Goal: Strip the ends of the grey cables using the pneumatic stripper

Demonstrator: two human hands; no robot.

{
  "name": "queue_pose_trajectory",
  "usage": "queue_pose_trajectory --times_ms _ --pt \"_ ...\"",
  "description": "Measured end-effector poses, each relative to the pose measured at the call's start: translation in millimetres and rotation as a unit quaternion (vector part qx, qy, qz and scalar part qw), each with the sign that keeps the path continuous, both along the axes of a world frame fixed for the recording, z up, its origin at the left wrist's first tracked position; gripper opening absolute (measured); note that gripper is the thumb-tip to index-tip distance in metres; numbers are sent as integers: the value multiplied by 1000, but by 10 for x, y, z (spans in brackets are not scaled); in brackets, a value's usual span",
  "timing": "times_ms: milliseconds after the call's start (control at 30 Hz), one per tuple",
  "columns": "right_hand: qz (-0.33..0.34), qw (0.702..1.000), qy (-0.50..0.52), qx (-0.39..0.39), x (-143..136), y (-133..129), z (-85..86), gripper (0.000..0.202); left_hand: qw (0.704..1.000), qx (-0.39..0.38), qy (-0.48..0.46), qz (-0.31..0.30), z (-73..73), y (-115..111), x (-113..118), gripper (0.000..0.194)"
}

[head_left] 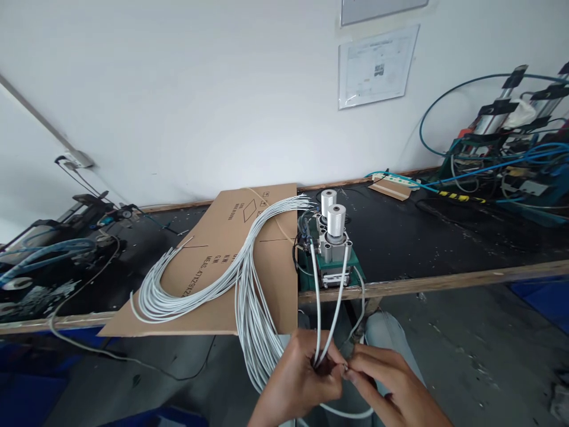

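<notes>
Head view: fine handwork at the near side of the counter (400, 243). The left hand (296, 379) has its fingers closed around white cable (317, 296), two lengths of which run down from the clamping machine (336, 252). The right hand (391, 379) has its fingertips together on a small piece (345, 367), too small to identify. Cable bundle (242, 270) lies across the cardboard (222, 219), left of the machine. Step, as judged: working the piece by fingertip; further handling calls for a steady left grip and a precise right pinch.
</notes>
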State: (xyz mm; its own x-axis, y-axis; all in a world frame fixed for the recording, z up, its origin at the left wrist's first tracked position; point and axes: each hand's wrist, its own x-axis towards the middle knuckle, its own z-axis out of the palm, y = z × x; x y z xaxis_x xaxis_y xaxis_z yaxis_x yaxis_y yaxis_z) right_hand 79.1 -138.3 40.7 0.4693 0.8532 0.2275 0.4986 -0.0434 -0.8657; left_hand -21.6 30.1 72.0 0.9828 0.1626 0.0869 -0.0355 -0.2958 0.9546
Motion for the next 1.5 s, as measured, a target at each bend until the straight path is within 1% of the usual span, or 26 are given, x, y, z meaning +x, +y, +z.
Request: queue_pose_trajectory --times_ms 100,167,367,467,567,700,833,967,1000,1133,1167,1267,1367,1433,1500 --pt "28 999 -17 -38 52 -60 -31 32 1000 1 6 -22 22 10 16 22" --pt "35 998 -13 -42 67 -75 -36 32 1000 2 1 -12 20 1 35 19" --pt "-34 998 46 11 -9 7 -33 42 999 -30 -13 25 -45 -63 57 16" --pt "-35 997 58 41 -57 64 5 48 998 -47 -16 36 -69 -77 48 13" --pt "-30 997 59 43 -80 85 38 46 998 -51 -13 35 -66 -70 40 14" --pt "-35 998 42 30 -85 53 20 44 999 -33 -8 26 -36 -41 39 17" --pt "-23 998 50 -2 -54 0 -15 40 1000 3 -9 -15 15 -12 43 21" --pt "8 998 59 -14 -19 -19 -38 39 998 42 -36 -34 70 -1 63 22" --pt "7 998 66 -8 -24 -18 -47 40 997 49 -41 -36 77 0 69 22" --pt "-47 993 109 15 -95 -17 -108 46 995 76 -52 -49 77 5 86 23" --pt "-52 992 116 17 -111 -21 -123 47 994 82 -55 -55 73 7 90 23" --pt "-33 993 109 7 -103 -48 -141 44 990 93 -70 -78 69 19 110 25" --pt "22 996 73 -38 -14 -89 -106 37 987 92 -83 -104 77 33 144 28" --pt "52 995 56 -60 53 -107 -83 35 988 82 -81 -105 85 35 167 28" --pt "53 996 62 -44 79 -96 -95 38 992 54 -67 -88 78 23 184 23"
